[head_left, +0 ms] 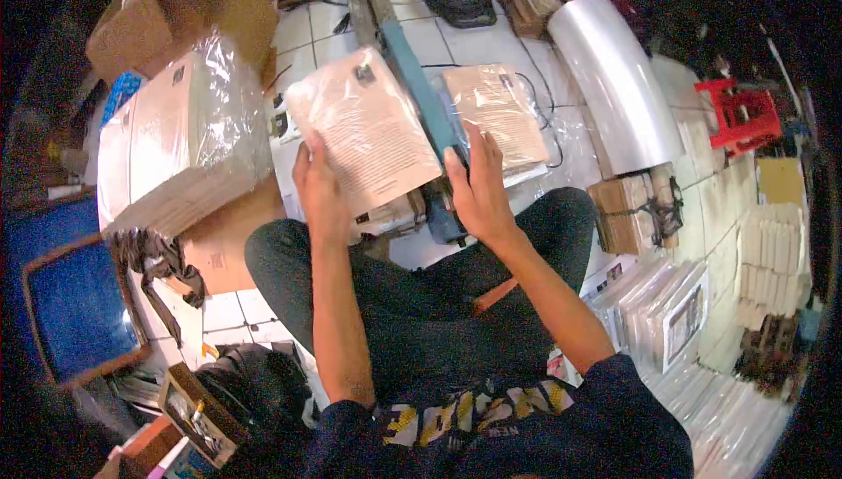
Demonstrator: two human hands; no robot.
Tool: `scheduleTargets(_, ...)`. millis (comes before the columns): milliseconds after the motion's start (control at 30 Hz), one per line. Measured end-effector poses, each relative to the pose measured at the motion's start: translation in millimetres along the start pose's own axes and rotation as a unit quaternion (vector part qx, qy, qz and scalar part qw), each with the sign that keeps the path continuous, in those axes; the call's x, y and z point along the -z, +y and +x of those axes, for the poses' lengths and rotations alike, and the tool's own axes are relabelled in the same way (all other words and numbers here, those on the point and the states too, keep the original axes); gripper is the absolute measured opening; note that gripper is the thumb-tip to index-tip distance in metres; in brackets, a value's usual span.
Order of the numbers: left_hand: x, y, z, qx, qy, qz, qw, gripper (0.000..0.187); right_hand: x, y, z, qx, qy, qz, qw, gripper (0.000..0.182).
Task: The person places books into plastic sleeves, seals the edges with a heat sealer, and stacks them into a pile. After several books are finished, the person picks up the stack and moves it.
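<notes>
A book with a printed cream cover, in clear plastic film, tilts in front of me. My left hand grips its lower left edge, thumb on the cover and fingers partly hidden. My right hand is by the book's lower right corner, over a long blue bar, thumb and fingers apart. Just beyond its fingertips, to the right of the bar, lies a second cream-covered stack with glossy film on it.
A tall plastic-covered book stack stands at left, before a cardboard box. At right lie a large roll of clear film, a tied brown bundle and wrapped packs. A red stool stands farther off on the tiles.
</notes>
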State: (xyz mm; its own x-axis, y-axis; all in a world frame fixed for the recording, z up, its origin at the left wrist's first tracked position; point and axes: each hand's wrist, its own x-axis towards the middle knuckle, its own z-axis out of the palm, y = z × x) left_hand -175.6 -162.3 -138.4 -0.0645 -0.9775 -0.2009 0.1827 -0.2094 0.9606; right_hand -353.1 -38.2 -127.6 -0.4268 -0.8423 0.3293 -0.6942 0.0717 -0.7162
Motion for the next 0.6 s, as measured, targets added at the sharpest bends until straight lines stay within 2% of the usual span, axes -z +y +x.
scheduleTargets(67, 3, 12, 4, 0.029, -0.120, -0.233, 0.965, 0.042, 12, -11, 8, 0.083, -0.007, -0.047, 0.995, 0.064)
scheduleTargets(100, 6, 16, 4, 0.053, -0.177, -0.252, 0.950, 0.041, 22, -28, 14, 0.101, 0.002, -0.071, 0.992, 0.076)
scheduleTargets(133, 10, 18, 0, 0.055, -0.192, -0.253, 0.947, 0.041, 30, -46, 20, 0.097, 0.014, -0.079, 0.992, 0.076)
scheduleTargets(200, 20, 11, -8, 0.026, -0.286, -0.232, 0.929, 0.041, 49, -81, 32, 0.200, 0.091, -0.250, 0.943, 0.070)
scheduleTargets(233, 33, 2, -5, 0.044, -0.304, -0.190, 0.932, 0.042, 65, -98, 39, 0.181, -0.181, -0.210, 0.943, 0.064)
scheduleTargets(267, 38, -8, 1, 0.062, -0.331, -0.149, 0.930, 0.043, 78, -106, 44, 0.133, -0.432, -0.144, 0.880, 0.059)
scheduleTargets(300, 40, -9, 0, 0.073, -0.349, -0.124, 0.926, 0.042, 76, -106, 37, 0.381, -0.221, -0.169, 0.882, 0.041)
scheduleTargets(333, 41, -9, -2, 0.081, -0.355, -0.116, 0.924, 0.040, 81, -104, 38, 0.497, 0.003, -0.055, 0.866, 0.028)
scheduleTargets(367, 43, -7, -3, 0.088, -0.360, -0.110, 0.922, 0.039, 72, -93, 38, 0.515, 0.060, -0.072, 0.852, 0.026)
scheduleTargets(400, 39, -4, -1, 0.092, -0.364, -0.110, 0.920, 0.038, 93, -87, 28, 0.491, 0.069, -0.111, 0.861, 0.026)
scheduleTargets(467, 31, 8, 2, 0.100, -0.348, -0.130, 0.923, 0.036, 126, -87, 18, 0.488, 0.022, -0.196, 0.850, 0.033)
scheduleTargets(500, 28, 13, 2, 0.106, -0.327, -0.148, 0.927, 0.035, 148, -82, 11, 0.457, 0.038, -0.190, 0.868, 0.032)
scheduleTargets(567, 15, 20, -6, 0.121, -0.247, -0.188, 0.943, 0.033, 198, -71, -17, 0.329, 0.052, -0.101, 0.938, 0.033)
scheduleTargets(600, 12, 18, -7, 0.131, -0.201, -0.204, 0.949, 0.032, 226, -71, -33, 0.288, 0.067, -0.106, 0.949, 0.041)
